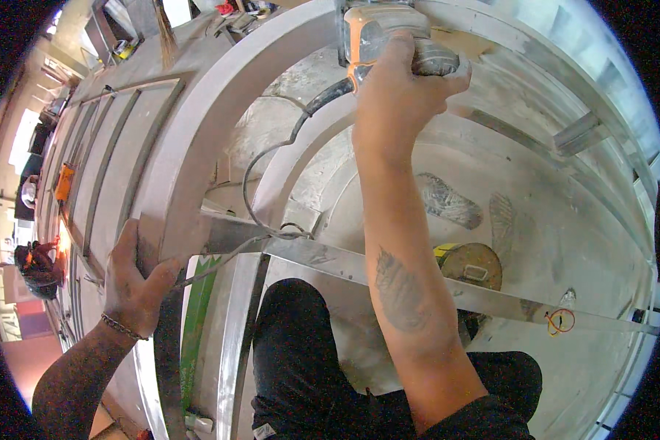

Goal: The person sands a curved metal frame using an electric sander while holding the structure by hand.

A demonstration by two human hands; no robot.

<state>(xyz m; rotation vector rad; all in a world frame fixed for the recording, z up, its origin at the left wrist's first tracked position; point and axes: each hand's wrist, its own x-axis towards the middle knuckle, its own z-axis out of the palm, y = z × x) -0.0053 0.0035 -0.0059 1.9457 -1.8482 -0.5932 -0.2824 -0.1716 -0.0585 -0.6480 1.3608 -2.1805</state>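
View looking down from a person's head at metal framing on a dusty workshop floor. At the far left edge, another person (35, 265) in dark clothing crouches in the distance. Nearer, a long grey metal frame (106, 158) with parallel rails stretches away. The person's left hand (133, 282), with a chain bracelet at the wrist, wraps its fingers and thumb tightly around the edge of a broad curved metal beam (198, 139), gripping it low on the left. Just right of that hand, a dark power cord (260, 183) loops over a flat metal bar (433, 282) that runs across the middle, above the person's black trousers (301, 352). The right forearm, marked with a tattoo, reaches up the centre. At the top, the right hand (396, 92) is closed firmly around an orange and grey power tool (378, 33), held against the upper part of the curved beam. Further right, a round wooden disc (473, 265) lies on the dusty floor (565, 220) beside shoe prints.
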